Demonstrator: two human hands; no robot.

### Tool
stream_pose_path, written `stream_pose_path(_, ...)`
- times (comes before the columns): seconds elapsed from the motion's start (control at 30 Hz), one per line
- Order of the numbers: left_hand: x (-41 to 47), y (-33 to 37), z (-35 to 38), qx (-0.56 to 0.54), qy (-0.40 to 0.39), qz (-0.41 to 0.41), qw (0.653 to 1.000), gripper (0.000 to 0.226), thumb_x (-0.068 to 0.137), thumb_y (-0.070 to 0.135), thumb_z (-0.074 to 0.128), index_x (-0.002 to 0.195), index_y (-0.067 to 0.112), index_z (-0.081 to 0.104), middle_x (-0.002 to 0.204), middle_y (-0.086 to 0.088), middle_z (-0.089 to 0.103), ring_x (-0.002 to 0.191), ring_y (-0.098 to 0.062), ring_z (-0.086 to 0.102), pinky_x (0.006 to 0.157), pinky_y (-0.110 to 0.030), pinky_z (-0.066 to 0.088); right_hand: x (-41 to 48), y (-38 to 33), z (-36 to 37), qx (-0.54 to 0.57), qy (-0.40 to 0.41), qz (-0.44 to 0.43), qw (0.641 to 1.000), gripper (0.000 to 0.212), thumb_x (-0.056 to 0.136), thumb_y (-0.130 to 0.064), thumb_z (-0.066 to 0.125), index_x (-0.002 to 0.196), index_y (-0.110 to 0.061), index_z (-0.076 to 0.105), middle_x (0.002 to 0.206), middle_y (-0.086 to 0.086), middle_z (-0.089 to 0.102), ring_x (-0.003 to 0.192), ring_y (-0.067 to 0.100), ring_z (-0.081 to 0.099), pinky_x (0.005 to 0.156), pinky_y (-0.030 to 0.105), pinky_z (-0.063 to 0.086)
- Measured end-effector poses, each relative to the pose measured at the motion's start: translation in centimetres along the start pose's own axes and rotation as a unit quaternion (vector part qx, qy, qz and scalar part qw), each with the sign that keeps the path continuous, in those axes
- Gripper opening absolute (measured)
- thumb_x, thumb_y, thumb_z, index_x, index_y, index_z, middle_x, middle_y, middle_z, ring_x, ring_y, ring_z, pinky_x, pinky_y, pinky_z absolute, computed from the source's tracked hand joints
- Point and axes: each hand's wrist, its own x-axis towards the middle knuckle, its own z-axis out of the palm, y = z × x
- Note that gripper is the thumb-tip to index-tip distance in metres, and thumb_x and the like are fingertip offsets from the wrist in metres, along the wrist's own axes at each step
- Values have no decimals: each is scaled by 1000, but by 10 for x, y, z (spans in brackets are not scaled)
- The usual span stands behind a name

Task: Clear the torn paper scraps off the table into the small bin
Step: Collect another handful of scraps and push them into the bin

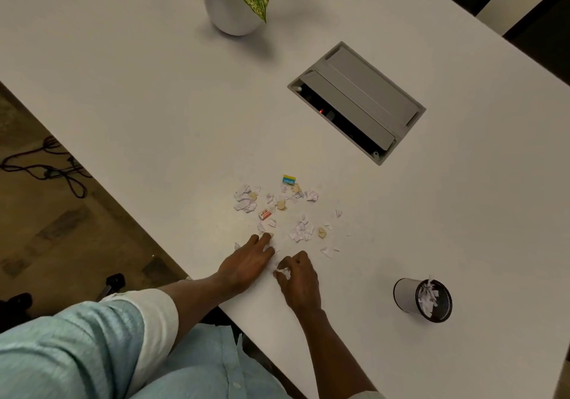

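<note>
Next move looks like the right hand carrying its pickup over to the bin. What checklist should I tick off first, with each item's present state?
1. Right hand has a hold: ok, pinched scraps sit in its curled fingers.
2. Left hand out of the way: ok, it lies on the side away from the small bin, fingers stretched out on the table.
3. Path to the bin: ok, nothing stands between the right hand and it.
4. Room in the bin: cannot tell, paper is already inside and its depth is hidden.
5. Table finished: not ok, many loose scraps are still lying there.
</note>
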Motion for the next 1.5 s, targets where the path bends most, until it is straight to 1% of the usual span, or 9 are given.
stream_pose_path(0.27,2,-7,-3,61,28,25,997,25,99,0,51,120,8,61,128,-10,55,115,-26,48,89,-40,50,-12,10,-6,41,75,40,996,5,91,-17,71,94,-16,73,94,-1,64,84,13,63,77,28,54)
stream_pose_path(0.53,7,9,-15,-85,117,42,989,15,84,-7,66,87,7,73,91,-10,67,87,-30,61,73,-43,51,-33,31,-21,95,155,106,978,7,84,-18,80,89,-20,75,89,-6,67,78,6,62,70,4,40)
stream_pose_path(0.63,14,34,-19,-138,134,44,980,14,85,-5,67,89,6,74,91,-9,69,86,-28,63,74,-42,53,-41,42,-29,126,195,130,964,10,81,-16,83,86,-21,75,86,-8,65,73,4,61,66,3,40)
stream_pose_path(0.73,24,66,-21,-176,138,49,974,12,89,0,67,93,8,76,94,-7,70,88,-25,64,76,-41,54,-47,55,-40,164,237,147,946,11,80,-15,84,85,-19,76,85,-6,66,72,10,66,66,26,57)
stream_pose_path(0.83,36,102,-23,-209,141,57,966,12,90,2,69,95,8,78,96,-7,72,87,-23,66,77,-38,55,-53,66,-54,200,282,157,925,11,79,-14,85,85,-19,76,85,-5,68,72,16,69,66,43,59)
stream_pose_path(1.07,64,190,-29,-252,138,98,953,14,87,-1,69,93,7,79,94,-5,74,82,-18,67,73,-31,53,-73,92,-101,250,385,184,869,18,79,-15,86,85,-26,72,82,-6,70,65,9,71,61,41,61)
stream_pose_path(1.23,82,248,-24,-242,105,132,955,14,86,1,70,94,9,79,92,-5,73,80,-17,64,70,-28,47,-88,120,-132,265,422,224,837,18,78,-11,86,89,-19,74,87,0,74,73,19,74,70,44,63)
stream_pose_path(1.33,94,275,-16,-224,90,144,960,17,85,-1,68,93,10,78,90,-5,71,77,-14,58,69,-26,42,-95,137,-148,221,445,242,834,15,77,-12,86,89,-14,76,88,0,73,81,20,73,78,38,62)
stream_pose_path(1.5,112,301,-3,-191,63,143,969,15,86,0,65,93,9,76,94,-8,71,86,-24,65,77,-38,54,-94,161,-170,203,415,296,836,18,79,-21,85,90,-11,76,93,7,72,84,24,69,75,38,59)
